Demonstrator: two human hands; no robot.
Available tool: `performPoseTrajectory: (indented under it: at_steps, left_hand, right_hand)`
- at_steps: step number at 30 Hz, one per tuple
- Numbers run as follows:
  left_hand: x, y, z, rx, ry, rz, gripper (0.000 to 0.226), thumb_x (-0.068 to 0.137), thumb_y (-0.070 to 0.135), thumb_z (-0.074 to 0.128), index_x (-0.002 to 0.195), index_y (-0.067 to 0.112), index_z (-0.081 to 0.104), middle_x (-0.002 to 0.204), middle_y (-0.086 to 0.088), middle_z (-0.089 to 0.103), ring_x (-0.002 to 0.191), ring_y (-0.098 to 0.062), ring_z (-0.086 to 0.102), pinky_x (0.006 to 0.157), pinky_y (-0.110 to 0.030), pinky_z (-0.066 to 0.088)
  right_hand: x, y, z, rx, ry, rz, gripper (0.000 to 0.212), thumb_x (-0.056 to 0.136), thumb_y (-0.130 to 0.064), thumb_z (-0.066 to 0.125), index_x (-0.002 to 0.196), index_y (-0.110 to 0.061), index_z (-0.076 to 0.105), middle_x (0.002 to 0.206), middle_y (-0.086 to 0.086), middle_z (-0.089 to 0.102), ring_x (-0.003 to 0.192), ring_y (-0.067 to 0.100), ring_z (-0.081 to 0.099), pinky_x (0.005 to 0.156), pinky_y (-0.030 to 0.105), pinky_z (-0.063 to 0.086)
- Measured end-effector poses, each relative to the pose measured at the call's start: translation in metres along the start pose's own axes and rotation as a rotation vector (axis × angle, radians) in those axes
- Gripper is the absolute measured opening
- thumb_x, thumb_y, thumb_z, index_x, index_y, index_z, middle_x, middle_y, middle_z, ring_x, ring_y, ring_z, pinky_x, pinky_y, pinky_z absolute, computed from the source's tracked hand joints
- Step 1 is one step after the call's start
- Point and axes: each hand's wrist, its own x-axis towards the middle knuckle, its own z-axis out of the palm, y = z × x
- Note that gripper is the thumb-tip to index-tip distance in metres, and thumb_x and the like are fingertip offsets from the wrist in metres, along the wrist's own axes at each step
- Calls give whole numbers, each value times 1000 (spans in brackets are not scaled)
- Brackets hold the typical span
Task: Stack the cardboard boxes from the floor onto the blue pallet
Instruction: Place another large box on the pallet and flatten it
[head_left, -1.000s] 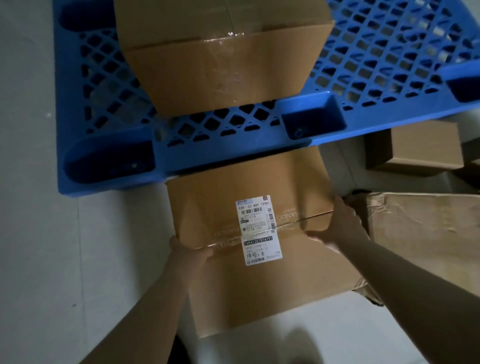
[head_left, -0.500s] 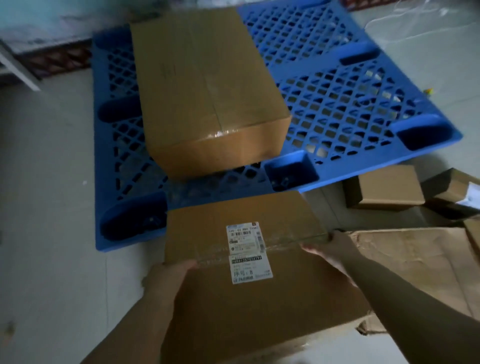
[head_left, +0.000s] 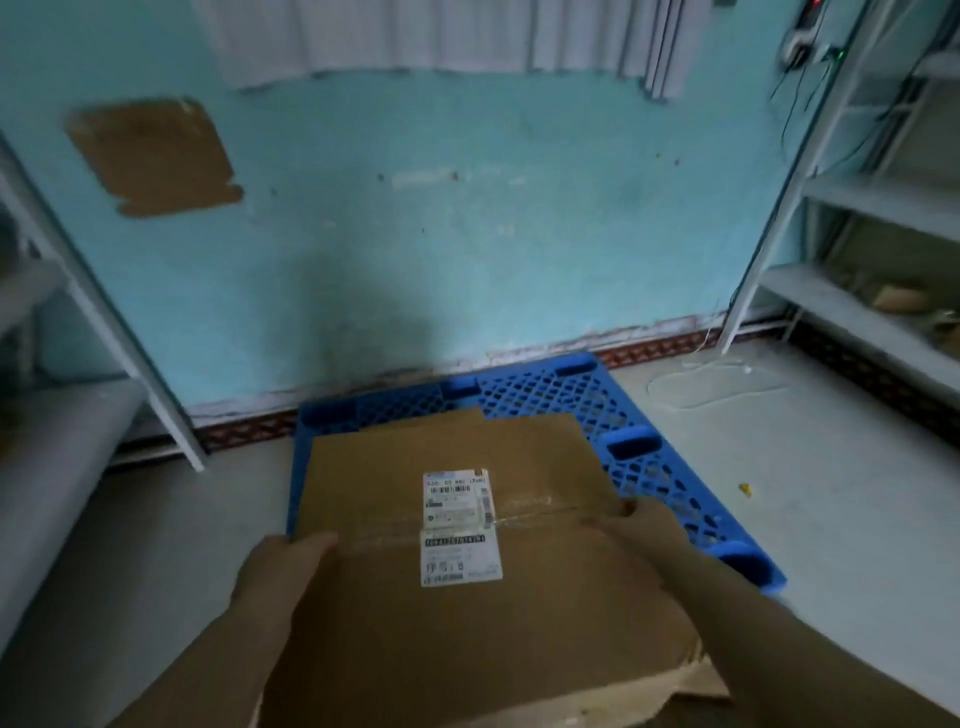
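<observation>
I hold a brown cardboard box (head_left: 395, 613) with a white shipping label on top, raised in front of me. My left hand (head_left: 283, 566) grips its left side and my right hand (head_left: 641, 525) grips its right side, thumbs on top. Beyond it lies the blue pallet (head_left: 644, 462) against the wall. The held box hides most of the pallet's left half. Only the top edge of another cardboard box (head_left: 431, 418) on the pallet shows behind it.
A turquoise wall stands behind the pallet. White metal shelving (head_left: 852, 306) rises at the right, and another rack (head_left: 109, 338) at the left. A white cord (head_left: 717, 384) lies coiled on the floor right of the pallet. The floor boxes are out of view.
The box has come up off the floor in both hands. My view has tilted up from the floor to the wall, and the held box now covers the box on the pallet.
</observation>
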Motion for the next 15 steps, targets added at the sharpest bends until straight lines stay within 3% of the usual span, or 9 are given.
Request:
performPoseTrajectory:
  at_steps: [2, 5, 8, 12, 15]
  left_hand:
    - [-19, 49, -33, -86, -34, 96, 24, 81, 23, 65, 96, 4, 62, 81, -10, 59, 75, -29, 57, 67, -33, 46]
    - [-47, 132, -83, -160, -9, 251, 35, 81, 22, 64, 108, -1, 61, 96, -15, 57, 99, -34, 58, 90, -40, 48]
    - [-70, 191, -124, -238, -23, 294, 44, 80, 23, 65, 116, -1, 55, 105, -16, 56, 99, -33, 55, 86, -38, 47]
    - [-102, 252, -170, -357, -77, 370, 46, 80, 19, 65, 120, 1, 54, 112, -10, 56, 98, -28, 53, 85, -35, 44]
    - [-117, 284, -193, -375, -106, 446, 51, 78, 17, 66, 125, 2, 53, 122, -18, 57, 108, -33, 56, 96, -42, 46]
  right_hand:
    - [-21, -60, -40, 33, 60, -58, 34, 76, -38, 71, 66, -14, 50, 68, 5, 54, 59, 16, 50, 48, 25, 36]
    - [-61, -145, -96, 18, 176, -163, 34, 73, -40, 73, 81, -9, 60, 92, 12, 62, 77, 25, 56, 59, 29, 41]
    - [-99, -215, -141, 47, 250, -233, 62, 69, -47, 74, 110, -3, 61, 105, 13, 59, 93, 29, 57, 75, 34, 45]
    - [-145, -281, -183, 110, 311, -329, 69, 67, -50, 74, 116, -5, 54, 102, 9, 54, 84, 25, 50, 70, 35, 39]
    - [-166, -312, -199, 164, 367, -380, 78, 67, -47, 75, 125, -2, 48, 114, 13, 54, 88, 26, 47, 73, 36, 38]
